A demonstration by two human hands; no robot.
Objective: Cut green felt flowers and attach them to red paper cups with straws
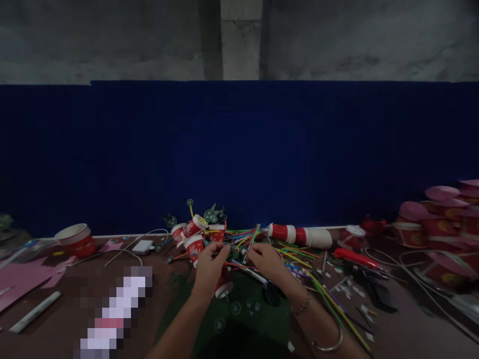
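From my end I see a dim room. A grey concrete wall (112, 40) fills the top, with a paler pillar (239, 45) at its middle. Below it a dark blue panel (239, 149) runs full width behind the brown surface (45, 336), a white strip (119, 235) along its foot.

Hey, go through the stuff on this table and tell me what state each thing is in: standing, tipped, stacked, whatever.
left hand, fingers curled among the straws, grip unclear
right hand, fingers curled among the straws, grip unclear
straws, loose, scattered flat
red cup, tipped over under the left hand
cup stack, lying on its side
red bowls, stacked, mouth up
pink-lidded cups, lids on
marker, lying flat
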